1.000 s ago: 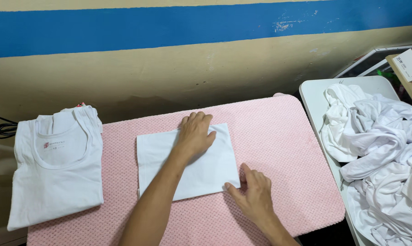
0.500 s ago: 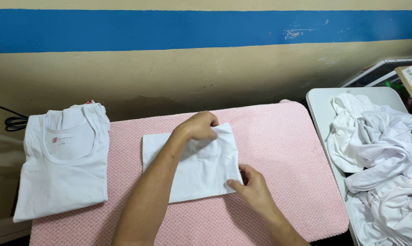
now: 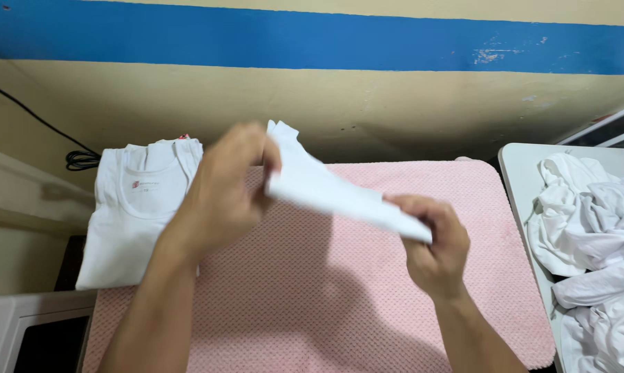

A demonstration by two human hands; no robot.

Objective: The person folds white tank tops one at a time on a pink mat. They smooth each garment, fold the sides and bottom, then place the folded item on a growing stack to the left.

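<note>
Both hands pinch the folded white cotton garment and carry it in the air above the pink textured mat: the right hand clamps its near corner between thumb and fingers, and the left hand grips the far end, which lifts a little higher, so the piece slopes down toward the right. It touches nothing below.

By the look of it, the folding is done and the step in hand is carrying the piece off the mat. A next move would call for keeping both pinches firm and the cloth level so the folds do not slip open.

Farther off to the left, a stack of folded white sleeveless vests lies at the mat's edge. To the right, a heap of loose white clothes fills a white table. Behind runs a beige wall with a blue stripe.
</note>
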